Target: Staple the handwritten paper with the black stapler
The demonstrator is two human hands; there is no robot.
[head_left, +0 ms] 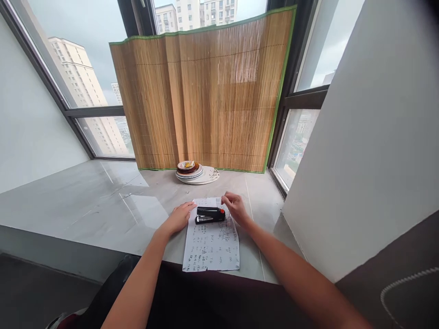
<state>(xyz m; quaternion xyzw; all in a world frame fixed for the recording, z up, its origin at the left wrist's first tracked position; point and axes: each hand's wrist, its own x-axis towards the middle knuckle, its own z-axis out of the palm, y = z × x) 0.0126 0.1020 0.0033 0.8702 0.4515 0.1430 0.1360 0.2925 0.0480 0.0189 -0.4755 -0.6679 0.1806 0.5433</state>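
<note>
Sheets of white paper (212,249) covered in handwriting lie on the tiled ledge before me, their near edge reaching the ledge's front. A black stapler (210,214) with a red-orange spot at its right end rests across the upper part of the paper. My left hand (180,217) lies flat at the paper's left edge, fingers stretched toward the stapler's left end. Above the stapler's right end, my right hand (235,208) is curled with thumb and fingers together at the paper's upper right. Whatever may be between those fingers is too small to make out.
A stack of plates (197,176) stands farther back on the ledge (154,183). Behind it a bamboo mat (206,100) with green edging leans against the windows. A white wall (370,128) rises close on the right, and a pale rope (398,288) hangs at lower right.
</note>
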